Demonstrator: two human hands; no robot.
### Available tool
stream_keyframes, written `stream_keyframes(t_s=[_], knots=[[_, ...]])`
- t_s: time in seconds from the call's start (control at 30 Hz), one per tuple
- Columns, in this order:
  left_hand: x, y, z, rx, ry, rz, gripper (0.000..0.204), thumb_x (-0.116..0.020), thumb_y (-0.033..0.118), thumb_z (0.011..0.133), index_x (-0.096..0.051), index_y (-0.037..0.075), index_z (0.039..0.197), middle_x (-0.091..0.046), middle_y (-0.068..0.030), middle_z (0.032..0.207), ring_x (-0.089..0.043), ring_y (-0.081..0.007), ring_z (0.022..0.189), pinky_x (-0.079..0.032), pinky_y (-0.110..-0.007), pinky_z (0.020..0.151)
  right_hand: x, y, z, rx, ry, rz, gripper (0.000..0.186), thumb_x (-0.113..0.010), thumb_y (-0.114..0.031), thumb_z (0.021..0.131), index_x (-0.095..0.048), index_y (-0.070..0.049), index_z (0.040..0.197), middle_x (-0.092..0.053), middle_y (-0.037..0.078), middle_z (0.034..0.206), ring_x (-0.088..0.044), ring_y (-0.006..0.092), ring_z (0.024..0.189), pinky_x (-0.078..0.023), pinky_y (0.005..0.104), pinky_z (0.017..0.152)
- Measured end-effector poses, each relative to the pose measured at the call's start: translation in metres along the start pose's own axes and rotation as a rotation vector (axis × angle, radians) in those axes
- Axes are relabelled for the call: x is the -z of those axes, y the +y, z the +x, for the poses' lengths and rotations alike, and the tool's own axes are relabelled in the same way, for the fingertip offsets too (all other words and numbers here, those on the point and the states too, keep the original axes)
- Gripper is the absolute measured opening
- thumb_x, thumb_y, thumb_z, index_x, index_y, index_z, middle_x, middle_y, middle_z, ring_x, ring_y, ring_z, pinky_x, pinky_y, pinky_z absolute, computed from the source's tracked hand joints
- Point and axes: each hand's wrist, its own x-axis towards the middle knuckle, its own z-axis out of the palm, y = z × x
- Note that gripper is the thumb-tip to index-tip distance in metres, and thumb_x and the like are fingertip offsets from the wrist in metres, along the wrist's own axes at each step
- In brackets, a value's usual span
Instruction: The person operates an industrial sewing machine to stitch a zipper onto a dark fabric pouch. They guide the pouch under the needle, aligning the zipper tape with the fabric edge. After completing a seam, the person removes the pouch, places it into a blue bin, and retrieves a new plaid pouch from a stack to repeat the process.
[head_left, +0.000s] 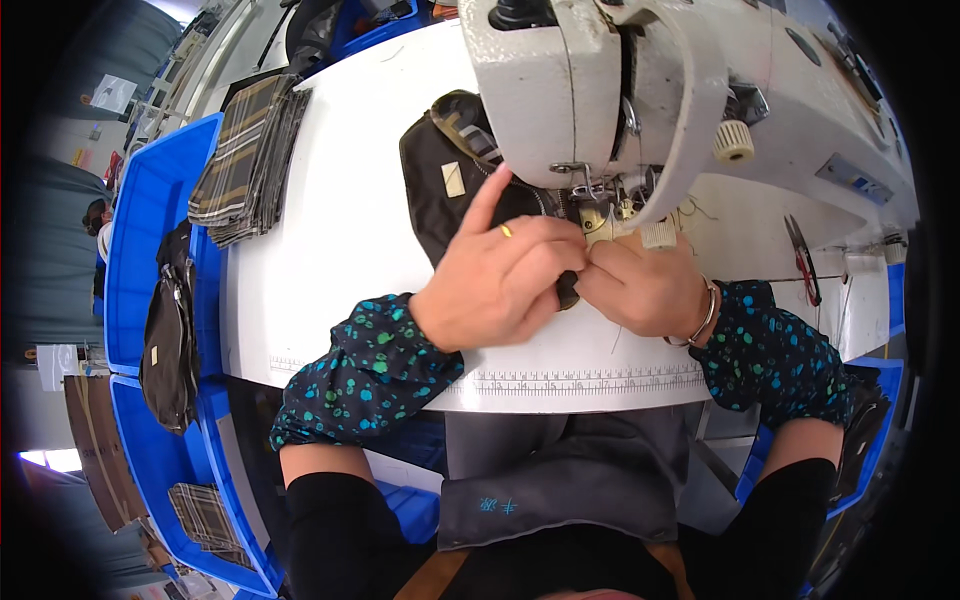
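Note:
A dark brown fabric pouch (428, 200) with a zipper, a small cream label and a plaid lining lies under the head of a white sewing machine (545, 95). My left hand (505, 275), a ring on one finger, rests over the pouch. Its index finger stretches forward while the other fingers curl closed on the pouch's near edge. Close beside it, my right hand (640, 288) is pinched shut at the same edge, just in front of the presser foot (592, 218). The fingertips of both hands meet and hide the exact grip.
Stacked plaid fabric pieces (245, 150) sit at the table's far left. Blue bins (150, 290) stand along the left side, one with a dark pouch (170, 345) over its rim. Red-handled scissors (803, 262) lie right of the machine. A ruler strip (590, 383) runs along the near edge.

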Motion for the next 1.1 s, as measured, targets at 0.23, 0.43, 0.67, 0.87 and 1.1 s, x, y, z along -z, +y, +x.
stream_keyframes(t_s=[0.23, 0.43, 0.67, 0.87, 1.1], knots=[[-0.001, 0.007, 0.002, 0.148, -0.143, 0.212, 0.039, -0.066, 0.011, 0.090, -0.062, 0.011, 0.128, -0.066, 0.0004, 0.110, -0.065, -0.0183, 0.107, -0.008, -0.076, 0.122, 0.000, 0.001, -0.005, -0.026, -0.003, -0.042, 0.011, -0.070, -0.018, 0.075, -0.066, -0.011, 0.083, -0.059, -0.001, 0.082, -0.058, 0.0152, 0.060, -0.045, 0.0319, 0.051], [-0.011, -0.004, -0.002, 0.025, -0.148, 0.250, 0.031, -0.061, 0.011, 0.094, -0.063, 0.013, 0.125, -0.069, 0.0054, 0.104, -0.059, -0.0193, 0.129, -0.009, -0.075, 0.124, 0.004, -0.003, -0.002, -0.047, -0.018, -0.066, 0.010, -0.070, -0.016, 0.076, -0.065, -0.010, 0.083, -0.059, 0.000, 0.080, -0.058, 0.0167, 0.058, -0.046, 0.0322, 0.051], [0.001, -0.012, -0.002, -0.030, -0.015, 0.410, 0.032, -0.070, 0.014, 0.085, -0.070, 0.017, 0.117, -0.058, 0.0077, 0.085, -0.056, -0.0150, 0.093, -0.028, -0.060, 0.118, 0.007, 0.001, -0.002, -0.027, -0.058, -0.051, 0.011, -0.071, -0.015, 0.076, -0.064, -0.010, 0.083, -0.057, 0.001, 0.078, -0.058, 0.0167, 0.059, -0.047, 0.0314, 0.050], [0.002, -0.016, -0.006, -0.232, 0.086, 0.410, 0.031, -0.077, 0.018, 0.075, -0.080, 0.017, 0.105, -0.048, 0.0072, 0.072, -0.049, -0.0131, 0.075, -0.043, -0.037, 0.090, 0.009, -0.005, -0.003, -0.042, -0.127, -0.044, 0.010, -0.070, -0.012, 0.078, -0.067, -0.009, 0.086, -0.058, 0.000, 0.077, -0.060, 0.0165, 0.060, -0.046, 0.0305, 0.051], [0.008, 0.010, -0.007, -0.084, -0.156, 0.359, 0.031, -0.075, 0.020, 0.079, -0.081, 0.014, 0.109, -0.056, 0.0046, 0.086, -0.053, -0.0170, 0.089, -0.044, -0.043, 0.097, 0.006, -0.038, -0.015, -0.111, -0.155, -0.086, 0.011, -0.075, -0.011, 0.080, -0.073, -0.001, 0.086, -0.055, 0.000, 0.064, -0.059, 0.0141, 0.053, -0.041, 0.0307, 0.046]])
